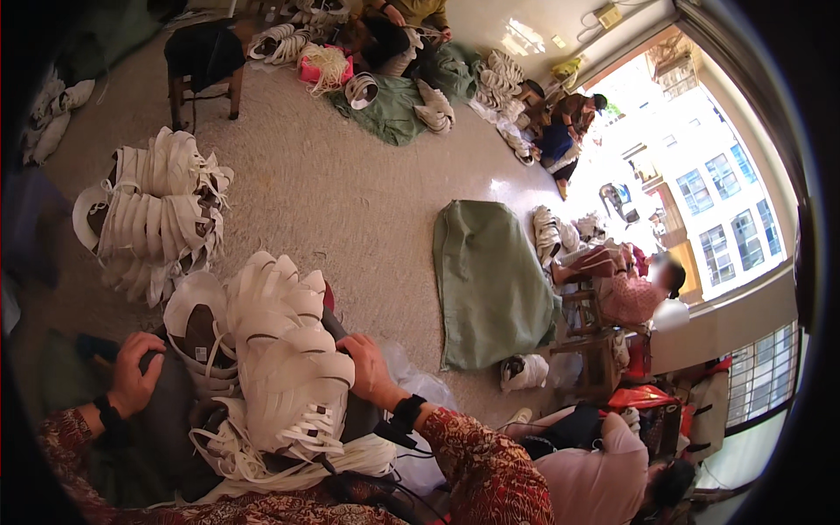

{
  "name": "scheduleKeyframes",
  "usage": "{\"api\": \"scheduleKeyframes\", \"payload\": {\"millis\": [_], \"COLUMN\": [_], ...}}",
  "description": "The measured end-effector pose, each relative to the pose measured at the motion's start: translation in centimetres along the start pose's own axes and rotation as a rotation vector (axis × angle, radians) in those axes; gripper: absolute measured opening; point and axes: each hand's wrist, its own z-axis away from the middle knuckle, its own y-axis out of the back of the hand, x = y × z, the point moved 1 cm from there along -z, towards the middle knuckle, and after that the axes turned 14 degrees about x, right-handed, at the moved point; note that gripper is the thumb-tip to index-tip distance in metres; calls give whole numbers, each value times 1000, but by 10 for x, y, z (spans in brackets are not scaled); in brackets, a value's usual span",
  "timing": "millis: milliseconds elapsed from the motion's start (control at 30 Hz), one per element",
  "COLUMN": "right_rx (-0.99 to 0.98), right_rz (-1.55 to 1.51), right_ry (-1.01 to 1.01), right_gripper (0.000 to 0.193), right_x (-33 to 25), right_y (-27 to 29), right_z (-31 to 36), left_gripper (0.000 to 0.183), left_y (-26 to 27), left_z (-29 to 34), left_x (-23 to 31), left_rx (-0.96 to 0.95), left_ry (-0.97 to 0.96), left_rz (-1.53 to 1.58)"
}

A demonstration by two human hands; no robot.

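Observation:
Nested white shoe uppers (289,367) lie in a stack across my lap, their strap-like edges overlapping. Beside them is a white upper with a dark lining (201,337). My left hand (136,374) rests at my dark-clad knee left of the pile, its fingers curved and spread around dark cloth. On the pile's right side, my right hand (369,367) lies over my other leg, fingers stretched out and close to the uppers' edge. Pale loose strips or laces (367,457) spill out under the stack near my body.
More bundled uppers (162,210) stand on the floor ahead left. A green cloth sack (490,280) lies at the right, a dark-covered stool (204,66) at far left. A person in pink (595,464) sits close on my right; others work farther off among shoe piles.

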Motion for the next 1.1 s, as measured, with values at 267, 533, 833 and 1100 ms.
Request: {"api": "scheduleKeyframes", "payload": {"millis": [267,533,833,1100], "right_rx": [25,-4,13,23], "right_rz": [53,27,58,40], "right_ry": [-11,-49,6,-31], "right_gripper": [25,29,24,24], "right_x": [5,7,4,3], "right_y": [-9,-10,-6,-6], "right_z": [5,8,3,5], "left_gripper": [12,13,13,12], "left_y": [2,2,1,2], "left_z": [3,3,3,8], "left_x": [-3,-3,-7,-10], "left_rx": [34,38,37,46], "left_ry": [-23,-24,-10,20], "left_rz": [-10,-8,-7,10]}}
